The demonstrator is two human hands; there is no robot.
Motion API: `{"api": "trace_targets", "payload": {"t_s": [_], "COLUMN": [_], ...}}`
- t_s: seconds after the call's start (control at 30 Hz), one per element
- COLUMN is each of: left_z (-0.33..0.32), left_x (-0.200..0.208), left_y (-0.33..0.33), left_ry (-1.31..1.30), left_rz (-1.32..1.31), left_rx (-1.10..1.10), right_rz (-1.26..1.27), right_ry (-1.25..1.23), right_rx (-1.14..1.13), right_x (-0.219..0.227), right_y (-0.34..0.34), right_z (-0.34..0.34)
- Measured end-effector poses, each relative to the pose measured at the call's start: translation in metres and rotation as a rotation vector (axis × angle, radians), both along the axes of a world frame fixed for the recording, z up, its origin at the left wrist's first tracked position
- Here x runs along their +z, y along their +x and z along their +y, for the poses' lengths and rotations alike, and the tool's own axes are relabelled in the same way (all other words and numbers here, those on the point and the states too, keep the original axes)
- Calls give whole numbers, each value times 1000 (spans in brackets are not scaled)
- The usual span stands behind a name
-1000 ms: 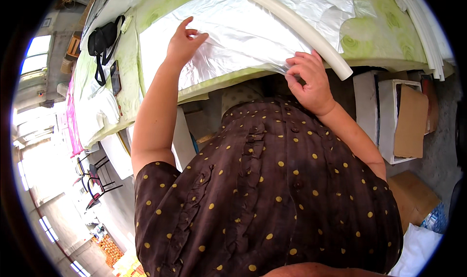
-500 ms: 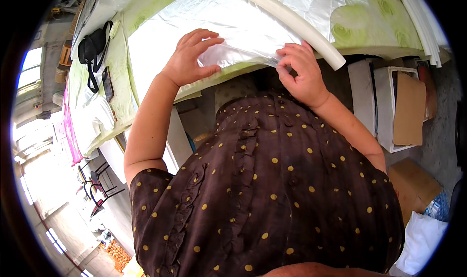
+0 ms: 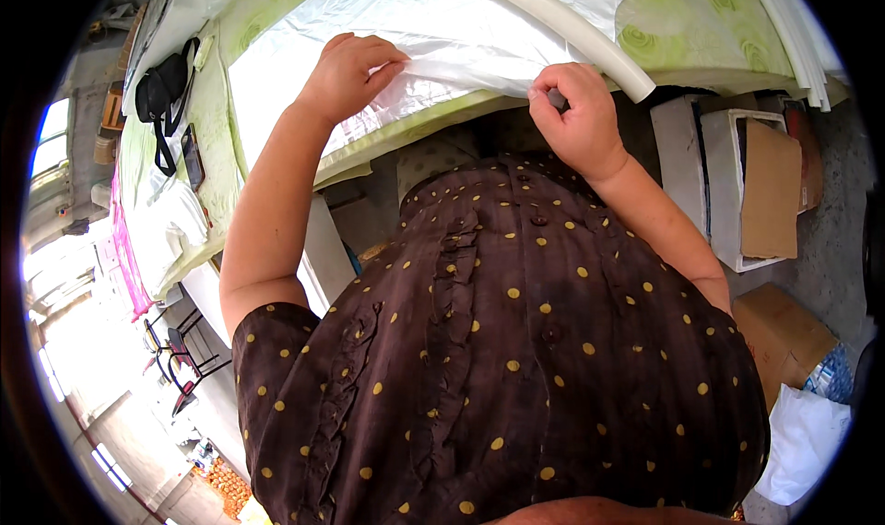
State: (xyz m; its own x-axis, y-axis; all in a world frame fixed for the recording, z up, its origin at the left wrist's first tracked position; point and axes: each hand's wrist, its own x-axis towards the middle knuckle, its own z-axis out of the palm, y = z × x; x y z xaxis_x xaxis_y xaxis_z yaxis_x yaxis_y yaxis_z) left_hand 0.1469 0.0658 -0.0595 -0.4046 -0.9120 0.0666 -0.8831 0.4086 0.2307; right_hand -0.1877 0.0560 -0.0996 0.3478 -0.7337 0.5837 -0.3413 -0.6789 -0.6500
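A thin translucent plastic sheet [image 3: 470, 71] is stretched between my two hands above the near edge of the table. My left hand [image 3: 352, 75] pinches it between thumb and fingers at the left. At the right, my right hand [image 3: 581, 119] grips the other end, fingers curled with the thumb against them. Behind the sheet lies more shiny white plastic [image 3: 369, 13], spread over a green patterned tablecloth [image 3: 737, 59]. A long cream-coloured tube [image 3: 562, 29] rests across the plastic, its near end just beyond my right hand.
To the left, a black bag [image 3: 164, 87], a phone [image 3: 193, 156] and white cloth [image 3: 175, 219] lie on the table. White boxes [image 3: 724, 184] with a cardboard piece [image 3: 771, 189] stand at the right, near a cardboard carton [image 3: 784, 331] and white sack [image 3: 797, 442].
My left hand has closed its fingers onto the plastic and shifted slightly left and up. My right fingers have curled tighter, and the sheet between the hands is pulled straighter.
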Motion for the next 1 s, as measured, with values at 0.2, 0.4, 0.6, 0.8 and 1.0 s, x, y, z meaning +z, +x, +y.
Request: {"api": "trace_targets", "payload": {"t_s": [0.2,0.4,0.6,0.8,1.0], "left_z": [-17,-6,100,113,83], "left_x": [8,-10,-26,-54,-57], "left_y": [-15,-22,-77,-114,-137], "left_ry": [76,-490,151,1017,1220], "left_rz": [-55,52,1318,2154,2258], "left_rx": [131,223,789,704,420], "right_rz": [93,174,217,157,130], "right_ry": [-11,-75,-109,269,395], "right_rx": [-77,-98,-69,65,252], "right_x": [5,0,5,19,16], "right_y": [4,5,0,-14,-28], "right_z": [-6,-9,-6,21,45]}}
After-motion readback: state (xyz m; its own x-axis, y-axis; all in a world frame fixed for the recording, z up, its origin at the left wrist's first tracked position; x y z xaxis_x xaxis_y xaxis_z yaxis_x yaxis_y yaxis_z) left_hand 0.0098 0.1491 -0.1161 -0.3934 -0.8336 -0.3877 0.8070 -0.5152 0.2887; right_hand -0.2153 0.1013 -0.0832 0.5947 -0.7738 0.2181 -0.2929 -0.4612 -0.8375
